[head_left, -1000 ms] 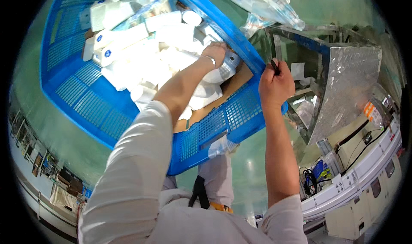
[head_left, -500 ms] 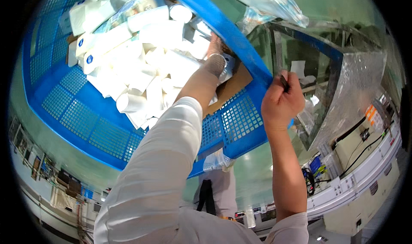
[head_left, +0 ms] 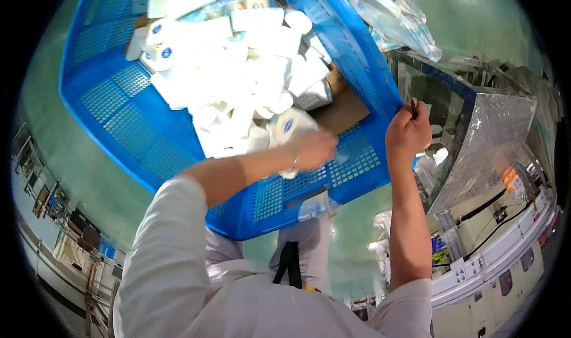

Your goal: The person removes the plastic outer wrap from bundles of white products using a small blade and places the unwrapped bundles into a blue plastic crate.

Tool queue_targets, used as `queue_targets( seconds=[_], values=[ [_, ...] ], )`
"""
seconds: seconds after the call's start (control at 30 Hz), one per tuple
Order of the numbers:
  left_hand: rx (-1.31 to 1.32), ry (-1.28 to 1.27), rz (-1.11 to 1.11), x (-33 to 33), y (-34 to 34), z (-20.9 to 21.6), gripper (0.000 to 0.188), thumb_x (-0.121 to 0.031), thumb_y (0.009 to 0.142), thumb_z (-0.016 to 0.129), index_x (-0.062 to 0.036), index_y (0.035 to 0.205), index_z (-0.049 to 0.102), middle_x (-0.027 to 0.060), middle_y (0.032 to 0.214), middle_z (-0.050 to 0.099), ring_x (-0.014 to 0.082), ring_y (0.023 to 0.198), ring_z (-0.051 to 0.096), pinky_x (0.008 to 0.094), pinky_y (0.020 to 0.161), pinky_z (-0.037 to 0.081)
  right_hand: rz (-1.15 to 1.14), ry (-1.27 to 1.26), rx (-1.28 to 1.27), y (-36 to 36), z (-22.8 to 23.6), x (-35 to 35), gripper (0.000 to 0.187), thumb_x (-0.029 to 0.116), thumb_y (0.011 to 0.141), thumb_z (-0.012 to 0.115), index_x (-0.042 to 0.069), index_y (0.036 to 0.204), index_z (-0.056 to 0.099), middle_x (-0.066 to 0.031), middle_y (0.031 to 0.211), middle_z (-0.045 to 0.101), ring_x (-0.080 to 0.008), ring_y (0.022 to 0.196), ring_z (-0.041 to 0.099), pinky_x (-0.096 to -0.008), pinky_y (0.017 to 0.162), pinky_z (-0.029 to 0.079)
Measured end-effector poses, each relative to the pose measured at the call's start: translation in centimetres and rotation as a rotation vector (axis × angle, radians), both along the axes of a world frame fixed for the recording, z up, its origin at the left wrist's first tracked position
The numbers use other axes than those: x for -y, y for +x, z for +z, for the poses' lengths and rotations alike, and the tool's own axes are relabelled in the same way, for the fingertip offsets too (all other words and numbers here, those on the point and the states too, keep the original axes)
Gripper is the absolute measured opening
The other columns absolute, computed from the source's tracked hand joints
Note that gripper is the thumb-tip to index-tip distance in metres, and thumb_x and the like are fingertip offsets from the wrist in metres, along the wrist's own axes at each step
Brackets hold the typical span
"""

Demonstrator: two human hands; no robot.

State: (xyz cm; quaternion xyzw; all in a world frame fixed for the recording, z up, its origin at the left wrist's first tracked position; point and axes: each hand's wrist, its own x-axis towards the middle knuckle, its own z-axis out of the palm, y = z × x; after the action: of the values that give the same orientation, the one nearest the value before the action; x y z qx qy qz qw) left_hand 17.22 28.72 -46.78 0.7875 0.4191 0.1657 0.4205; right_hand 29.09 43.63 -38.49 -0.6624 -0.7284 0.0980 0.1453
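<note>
A large blue plastic basket [head_left: 122,159] with perforated walls holds a heap of white paper rolls [head_left: 262,46], overexposed in places. My left hand [head_left: 318,149] is over the near side of the basket, smeared by motion, its fingers unclear. Right beside it is a white roll with a blue mark [head_left: 291,126]; whether the hand grips it cannot be told. My right hand [head_left: 408,133] is a closed fist at the basket's right rim. A small, thin dark object [head_left: 414,105] sticks out at its top; its kind is not clear.
Brown cardboard [head_left: 345,112] lies inside the basket on the right. Beyond my right hand stands a metal-framed bin [head_left: 496,124] with plastic wrap, and plastic packaging [head_left: 395,17] lies behind. A white machine bench [head_left: 476,278] with cables curves along the lower right.
My left hand has drawn back from deep in the heap toward the basket's near side. In the view, the basket and my right hand sit farther right.
</note>
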Motion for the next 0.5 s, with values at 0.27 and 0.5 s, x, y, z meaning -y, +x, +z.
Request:
queue_targets(
  seconds=[0.27,0.5],
  values=[
    [0.367,-0.292,0.390,8.4,-7.0,20.5,0.005,-0.009,0.074,0.059,-0.0066,0.069,0.059,0.0042,0.071,0.051,0.0197,0.076,0.053,0.0421,0.098,0.027,-0.071,-0.162,0.146,0.0,0.2,-0.1,0.026,0.032,0.077,0.043,0.010,0.066,0.052,-0.0132,0.065,0.057,-0.0361,0.060,0.053,-0.0469,0.052,0.040],
    [0.541,-0.326,0.380,10.1,-11.2,35.1,0.008,-0.010,0.081,0.052,-0.0070,0.074,0.055,0.0027,0.075,0.047,0.0183,0.082,0.051,0.0447,0.102,0.013,-0.225,-0.356,-0.422,0.9,8.8,0.6,0.027,0.021,0.082,0.044,0.001,0.081,0.062,-0.0093,0.066,0.060,-0.0179,0.056,0.052,-0.0323,0.054,0.042]
  ],
)
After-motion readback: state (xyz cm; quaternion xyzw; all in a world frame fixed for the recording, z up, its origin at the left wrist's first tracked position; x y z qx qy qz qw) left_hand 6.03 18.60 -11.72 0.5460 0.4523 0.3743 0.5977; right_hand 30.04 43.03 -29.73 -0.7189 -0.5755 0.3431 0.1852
